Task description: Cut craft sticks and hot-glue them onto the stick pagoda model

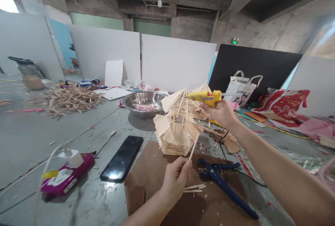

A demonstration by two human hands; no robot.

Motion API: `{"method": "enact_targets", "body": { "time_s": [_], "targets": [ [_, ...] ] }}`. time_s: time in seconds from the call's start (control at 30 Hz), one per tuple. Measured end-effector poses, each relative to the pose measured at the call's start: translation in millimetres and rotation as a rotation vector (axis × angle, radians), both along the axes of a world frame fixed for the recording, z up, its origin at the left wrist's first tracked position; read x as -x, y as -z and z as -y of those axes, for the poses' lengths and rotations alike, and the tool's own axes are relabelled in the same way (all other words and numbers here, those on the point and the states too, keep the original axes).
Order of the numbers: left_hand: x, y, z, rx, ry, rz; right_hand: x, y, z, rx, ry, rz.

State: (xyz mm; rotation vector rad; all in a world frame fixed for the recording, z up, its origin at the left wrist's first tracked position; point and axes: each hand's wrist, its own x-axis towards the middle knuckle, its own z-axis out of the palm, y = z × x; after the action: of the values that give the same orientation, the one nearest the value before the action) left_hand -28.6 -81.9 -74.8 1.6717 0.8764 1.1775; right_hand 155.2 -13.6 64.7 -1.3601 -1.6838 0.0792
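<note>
My left hand pinches a thin wooden stick that slants up in front of a small house-like model built of such sticks. My right hand is wrapped around a yellow glue gun. Its nozzle points left and appears to be at the model's sloping stick roof; whether it touches cannot be told. The model stands on a brown board. Blue-handled pliers or cutters lie on the board to the right, and a few loose sticks lie near my left hand.
A black phone and a purple power strip with a white plug lie to the left. Behind are a steel basin and a stick pile. A white bag and red bag stand at right. The glue gun's cord trails beside the board.
</note>
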Motion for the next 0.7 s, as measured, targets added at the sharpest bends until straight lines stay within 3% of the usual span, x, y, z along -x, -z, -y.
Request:
{"method": "enact_targets", "body": {
  "time_s": [0.2,0.3,0.57,0.7],
  "targets": [
    [0,1.4,-3,-0.010,-0.030,0.010,-4,3.0,-3,-0.034,0.076,-0.057],
    [1,-4.8,-8,-0.001,-0.096,0.041,-9,3.5,3,-0.015,0.116,-0.142],
    [3,-51.6,-31,0.232,-0.111,0.205,-19,5.5,29,0.054,0.084,-0.305],
    [-2,-65.9,-46,0.287,-0.074,0.294,-14,5.5,33,0.056,0.065,-0.323]
  ]
}}
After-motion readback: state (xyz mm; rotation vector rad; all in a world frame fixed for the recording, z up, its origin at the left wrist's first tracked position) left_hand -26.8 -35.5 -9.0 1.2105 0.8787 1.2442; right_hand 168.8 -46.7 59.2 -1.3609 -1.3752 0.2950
